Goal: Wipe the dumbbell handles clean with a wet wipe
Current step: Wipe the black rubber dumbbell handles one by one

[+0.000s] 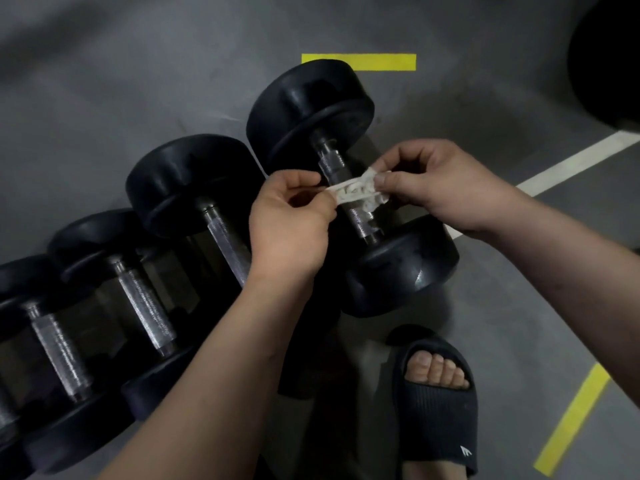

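Note:
A crumpled white wet wipe (358, 194) is stretched between both hands above the metal handle (360, 216) of the rightmost black dumbbell (311, 105). My left hand (291, 223) pinches its left end; my right hand (429, 181) pinches its right end. Whether the wipe touches the handle I cannot tell. To the left, a second dumbbell (187, 181) lies with its handle (228, 244) partly hidden behind my left hand. Further left lie the knurled handles of two more dumbbells (145, 303) (59, 351).
The dumbbells lie side by side on a grey floor (138, 81) marked with yellow tape (358, 61) and a white line (568, 164). A foot in a black slipper (440, 403) stands at the bottom right. A large dark object (609, 57) fills the top right corner.

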The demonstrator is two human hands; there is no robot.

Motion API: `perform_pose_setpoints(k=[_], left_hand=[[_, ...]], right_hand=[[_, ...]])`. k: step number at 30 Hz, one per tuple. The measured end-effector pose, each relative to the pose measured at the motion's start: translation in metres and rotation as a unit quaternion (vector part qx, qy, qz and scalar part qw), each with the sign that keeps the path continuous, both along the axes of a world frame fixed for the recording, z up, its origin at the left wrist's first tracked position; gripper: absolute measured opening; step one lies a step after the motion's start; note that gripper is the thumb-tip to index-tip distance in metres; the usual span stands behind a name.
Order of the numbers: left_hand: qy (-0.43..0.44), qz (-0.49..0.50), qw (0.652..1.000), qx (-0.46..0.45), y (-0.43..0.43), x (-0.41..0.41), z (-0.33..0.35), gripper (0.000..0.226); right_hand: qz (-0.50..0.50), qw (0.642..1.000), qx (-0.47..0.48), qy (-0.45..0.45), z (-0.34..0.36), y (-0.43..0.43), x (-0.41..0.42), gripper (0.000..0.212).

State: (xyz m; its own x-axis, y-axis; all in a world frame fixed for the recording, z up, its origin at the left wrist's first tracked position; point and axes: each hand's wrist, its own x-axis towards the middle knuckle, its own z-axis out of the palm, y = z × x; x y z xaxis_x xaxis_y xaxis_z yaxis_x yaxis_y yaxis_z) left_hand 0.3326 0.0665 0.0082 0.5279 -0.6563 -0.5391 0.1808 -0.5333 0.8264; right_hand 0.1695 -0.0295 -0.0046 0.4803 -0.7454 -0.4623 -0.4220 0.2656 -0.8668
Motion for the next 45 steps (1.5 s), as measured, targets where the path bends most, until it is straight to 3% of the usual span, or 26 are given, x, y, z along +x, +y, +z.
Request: perform_pose_setpoints(k=[3, 6, 8, 10, 12, 16, 21, 24, 26, 32, 35, 41, 45], left_hand=[[-0.004, -0.037, 0.999, 0.012, 0.001, -0.004, -0.002, 0.021], [0.057, -0.051, 0.997, 0.012, -0.001, -0.006, 0.003, 0.018], [0.079, -0.053, 0.995, -0.012, -0.004, -0.003, 0.006, 0.020], [0.035, -0.072, 0.997, -0.018, -0.006, 0.004, 0.010, 0.021], [-0.088, -0.119, 0.989, -0.015, -0.006, 0.013, 0.016, 0.020], [-0.287, -0.184, 0.939, -0.049, -0.012, 0.031, 0.036, 0.017], [-0.474, -0.233, 0.846, -0.075, -0.044, 0.068, 0.031, 0.019], [-0.493, -0.292, 0.819, -0.024, -0.065, 0.082, 0.022, 0.042], [-0.515, -0.358, 0.779, 0.019, -0.071, 0.085, 0.015, 0.051], [-0.603, -0.423, 0.676, 0.019, -0.072, 0.095, 0.009, 0.045], [-0.608, -0.425, 0.670, 0.019, -0.071, 0.096, 0.007, 0.047], [-0.596, -0.437, 0.673, 0.019, -0.074, 0.096, 0.003, 0.052], [-0.594, -0.437, 0.675, 0.019, -0.074, 0.094, 0.003, 0.052]], right_hand=[[-0.030, 0.999, 0.019, -0.008, -0.001, 0.001, 0.003, 0.011], [-0.046, 0.992, 0.087, -0.077, 0.002, -0.002, 0.003, 0.003], [-0.034, 0.987, 0.114, -0.110, 0.004, -0.004, 0.002, 0.014], [-0.053, 0.988, 0.103, -0.103, 0.006, -0.007, 0.005, 0.012], [-0.106, 0.990, 0.065, -0.069, 0.005, -0.012, 0.009, 0.008], [-0.154, 0.987, -0.029, 0.029, 0.000, -0.023, 0.013, 0.012], [-0.030, 0.995, -0.023, 0.089, 0.000, -0.013, 0.027, 0.002], [-0.047, 0.997, 0.034, 0.047, -0.001, -0.013, 0.027, 0.007], [-0.077, 0.993, 0.086, -0.006, -0.004, -0.013, 0.027, 0.009], [-0.122, 0.981, 0.152, -0.016, -0.010, -0.016, 0.041, 0.021], [-0.154, 0.974, 0.153, -0.068, -0.011, -0.019, 0.058, 0.026], [-0.102, 0.992, 0.073, 0.036, -0.003, -0.016, 0.045, 0.013], [-0.118, 0.990, 0.072, 0.026, -0.006, -0.015, 0.049, 0.011]])
